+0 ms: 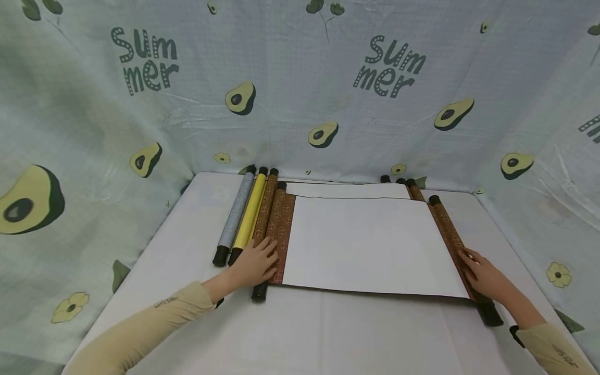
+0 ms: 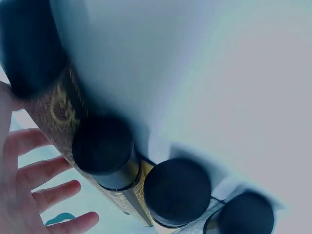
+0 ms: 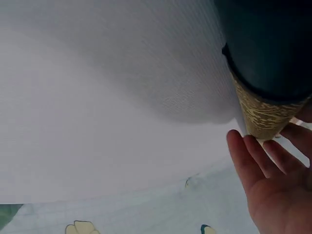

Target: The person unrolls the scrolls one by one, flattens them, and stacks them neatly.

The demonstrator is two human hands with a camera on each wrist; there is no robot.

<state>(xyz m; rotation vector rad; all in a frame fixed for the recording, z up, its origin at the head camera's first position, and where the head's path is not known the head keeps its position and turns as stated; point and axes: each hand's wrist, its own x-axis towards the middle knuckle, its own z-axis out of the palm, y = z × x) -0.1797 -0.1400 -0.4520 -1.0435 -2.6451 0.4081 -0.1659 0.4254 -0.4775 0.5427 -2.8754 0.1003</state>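
An unrolled hanging scroll, its white sheet [image 1: 365, 245] edged with brown patterned cloth, lies across the white table. My left hand [image 1: 255, 263] rests on its left roller [image 1: 275, 213], which has black end knobs; the fingers look spread and fairly straight in the left wrist view. At the other side my right hand [image 1: 485, 276] lies over the right roller [image 1: 445, 221], near its black lower knob [image 1: 489, 314]. Long, nearly straight fingers [image 3: 243, 161] touch that roller in the right wrist view, where part of the hand is cut off by the frame.
Left of the scroll lie a grey roller [image 1: 237, 208], a yellow roller [image 1: 251, 213] and another brown roller [image 1: 265, 203], side by side. Further white sheets [image 1: 347, 190] show behind the front one. An avocado-print cloth [image 1: 281, 62] hangs around the white table [image 1: 300, 333].
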